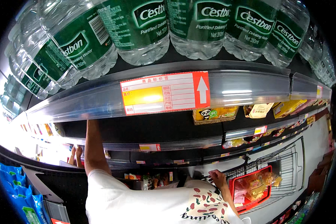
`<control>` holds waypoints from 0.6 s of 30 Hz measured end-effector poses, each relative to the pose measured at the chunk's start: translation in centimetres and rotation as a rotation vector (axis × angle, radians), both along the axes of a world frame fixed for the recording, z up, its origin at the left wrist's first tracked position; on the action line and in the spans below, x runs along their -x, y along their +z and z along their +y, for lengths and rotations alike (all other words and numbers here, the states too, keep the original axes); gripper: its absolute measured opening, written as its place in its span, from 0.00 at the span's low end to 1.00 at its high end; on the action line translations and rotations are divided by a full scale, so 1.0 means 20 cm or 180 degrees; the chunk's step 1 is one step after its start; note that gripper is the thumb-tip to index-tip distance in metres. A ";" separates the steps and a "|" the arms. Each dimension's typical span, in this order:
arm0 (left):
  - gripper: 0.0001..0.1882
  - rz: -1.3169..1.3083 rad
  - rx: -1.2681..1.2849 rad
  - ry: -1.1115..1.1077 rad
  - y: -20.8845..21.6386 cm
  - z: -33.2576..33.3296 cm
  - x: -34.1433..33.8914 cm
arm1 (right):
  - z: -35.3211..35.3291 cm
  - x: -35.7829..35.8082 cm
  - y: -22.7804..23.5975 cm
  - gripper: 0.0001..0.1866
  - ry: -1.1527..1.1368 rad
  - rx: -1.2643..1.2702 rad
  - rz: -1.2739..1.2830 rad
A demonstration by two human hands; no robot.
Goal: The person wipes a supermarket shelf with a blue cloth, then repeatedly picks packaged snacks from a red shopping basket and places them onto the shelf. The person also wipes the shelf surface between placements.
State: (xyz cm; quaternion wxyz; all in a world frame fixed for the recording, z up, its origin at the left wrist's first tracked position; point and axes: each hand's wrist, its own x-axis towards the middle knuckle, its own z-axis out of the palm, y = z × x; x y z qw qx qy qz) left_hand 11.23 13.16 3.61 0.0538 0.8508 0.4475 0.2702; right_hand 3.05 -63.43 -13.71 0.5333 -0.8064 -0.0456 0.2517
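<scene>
My left forearm rises up behind the front edge of a shelf. The clear price rail hides my left hand, so its fingers do not show. Above it stands a row of clear water bottles with green labels. A red and white price tag sits on the rail, right of my forearm. My right hand is low on the right, its fingers loosely bent and apart, with nothing visible in them. Beside it is a red basket holding yellow and pink packages, in a wire shopping cart.
Yellow snack packs lie on the shelf below the bottles, to the right. Lower shelf rails run across behind my arm. Blue packages stand at lower left. Another person's hands show at far left.
</scene>
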 end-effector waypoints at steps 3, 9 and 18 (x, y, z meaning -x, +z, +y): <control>0.21 0.0204 0.0098 0.0184 -0.04 0.04 0.05 | 0.01 0.00 -0.02 0.10 0.0140 0.0049 -0.0364; 0.21 0.0217 -0.0040 -0.0135 -0.08 -0.28 -0.05 | 0.05 -0.03 0.03 0.13 -0.0011 -0.0127 -0.0017; 0.19 0.0012 -0.1166 -0.1631 -0.08 -1.30 -0.48 | 0.03 -0.05 0.00 0.11 0.0092 0.0017 -0.0353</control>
